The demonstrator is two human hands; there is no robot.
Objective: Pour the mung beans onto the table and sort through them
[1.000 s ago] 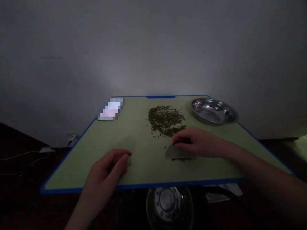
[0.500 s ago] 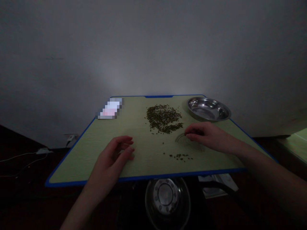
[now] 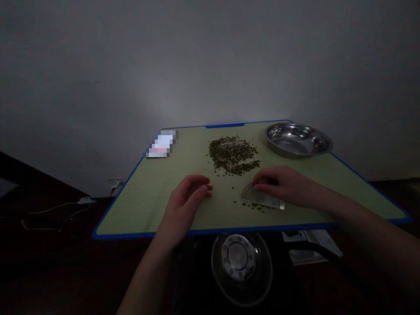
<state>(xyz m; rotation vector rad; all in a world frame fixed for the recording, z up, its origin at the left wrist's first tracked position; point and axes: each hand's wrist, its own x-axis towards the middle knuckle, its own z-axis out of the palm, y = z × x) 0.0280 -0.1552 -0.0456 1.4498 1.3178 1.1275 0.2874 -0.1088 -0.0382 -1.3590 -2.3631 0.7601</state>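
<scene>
My right hand pinches a clear half-round protractor by its curved side. The protractor's straight edge lies over or beside a short row of small greenish beans near the front of the table. Behind it spreads a larger pile of the same small beans, with a narrow tongue of them at its near right. My left hand hovers over the tabletop left of the protractor, holding nothing, its fingers loosely curved and apart from the thumb.
A steel basin stands at the table's back right. A phone with a blurred screen lies at the back left. The pale green table has a blue rim. Below its front edge is another metal bowl; cables run at left.
The protractor has come down toward me onto the small row of beans. My left hand has moved right, closer to the beans. The view has shifted slightly left and down.
</scene>
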